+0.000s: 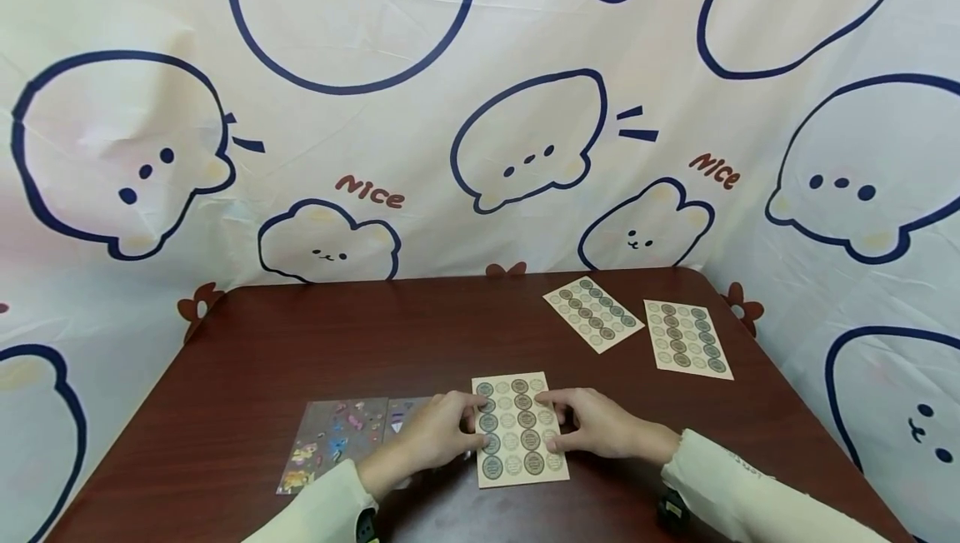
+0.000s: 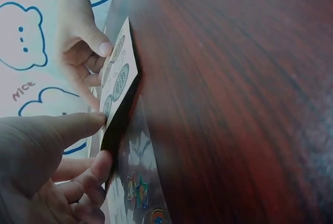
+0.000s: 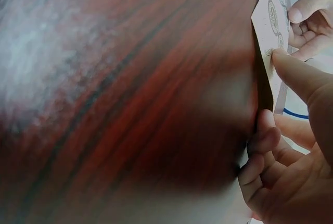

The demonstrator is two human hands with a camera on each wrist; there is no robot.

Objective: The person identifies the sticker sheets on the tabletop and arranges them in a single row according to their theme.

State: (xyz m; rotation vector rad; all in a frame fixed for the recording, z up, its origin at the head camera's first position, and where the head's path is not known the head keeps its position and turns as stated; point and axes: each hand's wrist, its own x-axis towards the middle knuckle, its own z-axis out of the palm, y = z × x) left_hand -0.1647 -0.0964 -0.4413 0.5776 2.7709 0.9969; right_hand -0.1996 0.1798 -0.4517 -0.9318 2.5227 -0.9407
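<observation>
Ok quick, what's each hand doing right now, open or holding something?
Left hand: closed, pinching the left edge of the sticker sheet.
Right hand: closed, pinching that sheet's right edge.

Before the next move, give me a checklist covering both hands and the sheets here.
1. Left hand grips the rectangular cream paper sheet printed with round labels: ok.
2. Right hand grips its opposite edge: ok.
3. All its labels intact: cannot tell; fingers cover some.
4. Two similar cream sheets clear of both hands: ok.
5. Transparent sheet with colourful stickers fully uncovered: not ok; left hand partly hides it.
</observation>
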